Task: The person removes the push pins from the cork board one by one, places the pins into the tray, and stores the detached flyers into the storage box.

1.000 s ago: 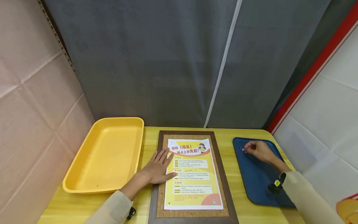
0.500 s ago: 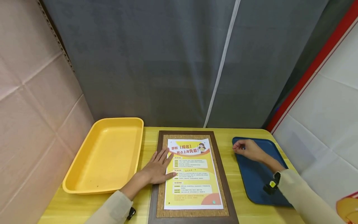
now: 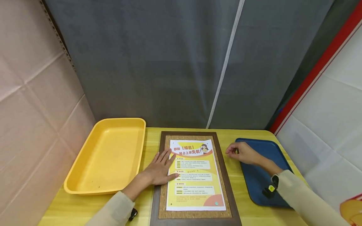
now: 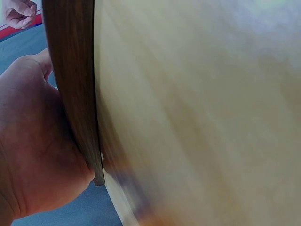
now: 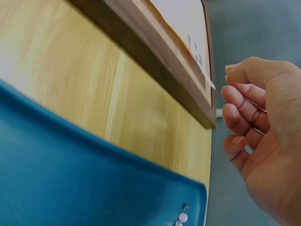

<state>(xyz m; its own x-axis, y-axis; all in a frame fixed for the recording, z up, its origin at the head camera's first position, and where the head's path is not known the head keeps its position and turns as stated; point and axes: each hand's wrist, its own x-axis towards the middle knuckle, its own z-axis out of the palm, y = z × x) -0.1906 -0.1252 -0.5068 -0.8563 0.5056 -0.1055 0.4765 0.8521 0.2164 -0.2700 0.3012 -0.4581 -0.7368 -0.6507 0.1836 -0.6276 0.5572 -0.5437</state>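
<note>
In the head view my left hand [image 3: 159, 172] lies flat with spread fingers on the left side of a printed sheet of paper [image 3: 195, 185] and the frame of a cork board [image 3: 164, 216]. The left wrist view shows its palm over the board's brown wooden edge [image 4: 75, 70]. My right hand [image 3: 244, 153] hovers between the board and a blue tray [image 3: 254, 191]. Its fingers are curled, the thumb close to the index fingertip; whether something small sits between them is hidden. Near a paper corner in the right wrist view, that hand [image 5: 270, 122] touches nothing visible.
Several small pushpins [image 5: 183, 217] lie in the far corner of the blue tray. A yellow tray [image 3: 106, 163] stands left of the board. Behind the yellow wood-grain table [image 3: 152, 135] hangs a grey curtain [image 3: 147, 78]; white panels flank both sides.
My right hand has lifted away from the pins on the blue tray and moved left toward the board. My left hand stays in place on the paper.
</note>
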